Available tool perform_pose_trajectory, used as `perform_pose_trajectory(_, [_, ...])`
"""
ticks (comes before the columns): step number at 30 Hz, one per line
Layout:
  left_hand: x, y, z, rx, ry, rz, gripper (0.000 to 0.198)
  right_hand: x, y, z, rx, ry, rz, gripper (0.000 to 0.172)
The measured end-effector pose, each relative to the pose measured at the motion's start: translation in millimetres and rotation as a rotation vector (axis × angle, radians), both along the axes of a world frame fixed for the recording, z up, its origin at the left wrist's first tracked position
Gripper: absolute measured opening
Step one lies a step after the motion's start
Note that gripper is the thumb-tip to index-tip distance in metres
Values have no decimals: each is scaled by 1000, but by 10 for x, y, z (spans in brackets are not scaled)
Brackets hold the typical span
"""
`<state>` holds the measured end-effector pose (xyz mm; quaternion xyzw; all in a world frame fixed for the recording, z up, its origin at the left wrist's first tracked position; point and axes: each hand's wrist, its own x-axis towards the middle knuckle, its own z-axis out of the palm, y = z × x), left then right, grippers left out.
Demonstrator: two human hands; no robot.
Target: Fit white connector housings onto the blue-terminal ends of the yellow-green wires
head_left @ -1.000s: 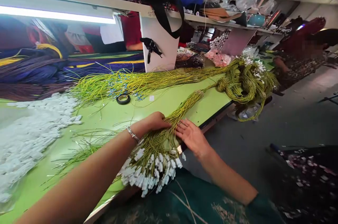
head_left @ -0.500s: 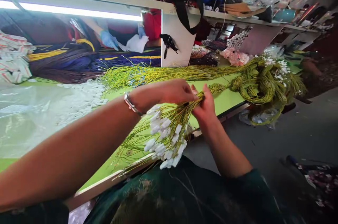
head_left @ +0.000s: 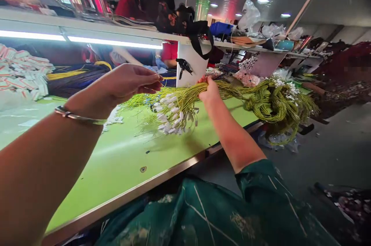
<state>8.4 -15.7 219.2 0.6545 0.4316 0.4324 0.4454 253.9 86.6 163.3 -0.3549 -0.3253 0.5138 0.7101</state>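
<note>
My right hand [head_left: 210, 92] is closed round a bundle of yellow-green wires [head_left: 189, 97], just above the green tabletop. White connectors [head_left: 174, 116] hang in a cluster from the bundle's left end. My left hand [head_left: 127, 80], with a metal bracelet at the wrist, is in the air to the left of the connectors. Its fingers stretch to the right, a little apart from the thumb, and nothing shows between them. More yellow-green wires [head_left: 133, 101] lie on the table behind the connectors.
Coiled yellow-green wires [head_left: 269, 106] hang over the table's right edge. White-and-orange pieces [head_left: 24, 72] are piled at left. A white upright panel [head_left: 191, 58] with a black clamp [head_left: 184, 67] supports the shelf. Across the bench, a person's gloved hand [head_left: 159, 62] shows.
My right hand has carried the wire bundle away from my body toward the back wires. My left hand has let go and moved left. The camera view has tilted up.
</note>
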Motion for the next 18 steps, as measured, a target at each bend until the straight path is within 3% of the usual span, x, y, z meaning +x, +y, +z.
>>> perform_pose_trajectory(5, [119,130,-128,97,116,10,51,-160,-78,-168,-93,226,-84,27])
perform_pose_trajectory(10, [760,396,-242,355,452,-82,93,-113,-246,-120,-90,291,-47,28])
perform_pose_trajectory(13, [1091,533,-436,354,567,-223,107,-53,-380,-120,-95,287,-14,30])
perform_pose_trajectory(15, [1195,581,-607,304,546,-329,102,-26,-454,-163,-87,279,5,31])
perform_pose_trajectory(18, [1194,543,-839,152,496,-395,69,-6,-540,-292,-97,321,35,33])
